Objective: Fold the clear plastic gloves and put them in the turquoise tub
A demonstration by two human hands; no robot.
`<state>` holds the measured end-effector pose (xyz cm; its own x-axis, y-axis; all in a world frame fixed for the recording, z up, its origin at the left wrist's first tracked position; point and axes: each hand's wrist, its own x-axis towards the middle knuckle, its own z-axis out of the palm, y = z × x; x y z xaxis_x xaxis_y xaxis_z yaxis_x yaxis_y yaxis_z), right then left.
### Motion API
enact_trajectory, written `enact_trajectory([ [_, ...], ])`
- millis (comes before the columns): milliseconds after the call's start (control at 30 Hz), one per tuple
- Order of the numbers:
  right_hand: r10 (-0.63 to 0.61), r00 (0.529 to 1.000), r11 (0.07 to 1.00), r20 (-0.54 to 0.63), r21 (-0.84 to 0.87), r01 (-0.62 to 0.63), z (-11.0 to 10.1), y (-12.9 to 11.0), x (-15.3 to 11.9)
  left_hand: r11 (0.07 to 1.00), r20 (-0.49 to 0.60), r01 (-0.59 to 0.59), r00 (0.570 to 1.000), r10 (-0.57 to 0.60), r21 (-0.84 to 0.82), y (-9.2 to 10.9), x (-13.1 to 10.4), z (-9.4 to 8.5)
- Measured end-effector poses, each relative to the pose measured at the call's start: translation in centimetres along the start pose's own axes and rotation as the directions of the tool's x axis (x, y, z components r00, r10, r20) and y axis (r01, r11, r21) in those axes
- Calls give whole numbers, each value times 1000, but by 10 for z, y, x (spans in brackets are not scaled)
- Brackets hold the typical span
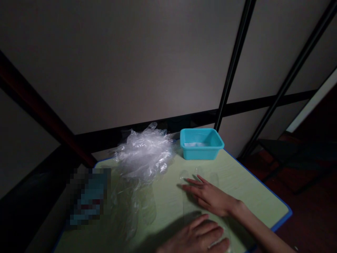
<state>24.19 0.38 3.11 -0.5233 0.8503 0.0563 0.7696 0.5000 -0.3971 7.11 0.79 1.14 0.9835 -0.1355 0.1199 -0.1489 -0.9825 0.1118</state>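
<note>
A clear plastic glove (pixel 187 207) lies flat on the pale green table, its finger ends showing beyond my right hand. My right hand (pixel 210 197) rests over this glove with its fingers stretched out and spread. Nearer to me, my left hand (pixel 197 236) is over the cuff end, fingers apart and slightly bent; its underside is hidden. Left of the hands is a heaped pile of thin clear plastic gloves (pixel 147 153), with several more lying loosely in front of it.
A turquoise plastic box (pixel 201 153) with something white inside stands at the table's back right. The table (pixel 252 196) has a blue edge. A blurred-out bluish item (pixel 91 195) is at the left edge. Pale panels with dark frames (pixel 158 63) rise behind.
</note>
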Motion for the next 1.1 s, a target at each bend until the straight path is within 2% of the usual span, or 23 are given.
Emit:
enact_trajectory([
  [67,25,999,999,-37,28,-23,-1,4,-8,999,14,20,1000,-19,-30,-6,-1,-8],
  [100,74,995,997,-70,25,-72,0,7,-14,997,28,64,998,-63,-50,-12,-3,-12],
  [133,139,984,990,-109,11,-139,2,11,-21,986,25,158,987,-157,-57,-19,-5,-17],
  [200,255,954,964,-161,-41,-264,10,20,-33,938,0,345,938,-345,-28,-37,-9,-20],
  [300,342,916,921,-211,-121,-372,27,31,-46,880,4,474,880,-475,29,-63,-12,-13],
  [400,337,911,909,-238,-169,-380,41,38,-50,845,25,528,847,-532,82,-76,-10,1],
  [500,293,932,920,-214,-202,-335,45,43,-45,830,42,546,832,-553,114,-78,-12,8],
  [667,247,950,946,-190,-166,-279,31,44,-30,776,-5,618,783,-622,126,-75,-20,-2],
  [733,225,954,962,-200,-109,-249,22,39,-28,798,-18,594,803,-596,100,-72,-25,-10],
  [833,135,976,985,-172,-83,-151,16,29,-29,887,30,459,887,-461,37,-63,-29,-16],
  [900,70,991,989,-114,-120,-84,21,25,-32,931,82,365,928,-363,-11,-56,-29,-13],
  [1000,56,997,985,-60,-157,-65,31,25,-34,951,145,300,947,-288,-71,-49,-27,-5],
  [1100,59,995,991,-79,-112,-68,33,24,-37,938,158,325,939,-304,-122,-46,-28,-6],
])
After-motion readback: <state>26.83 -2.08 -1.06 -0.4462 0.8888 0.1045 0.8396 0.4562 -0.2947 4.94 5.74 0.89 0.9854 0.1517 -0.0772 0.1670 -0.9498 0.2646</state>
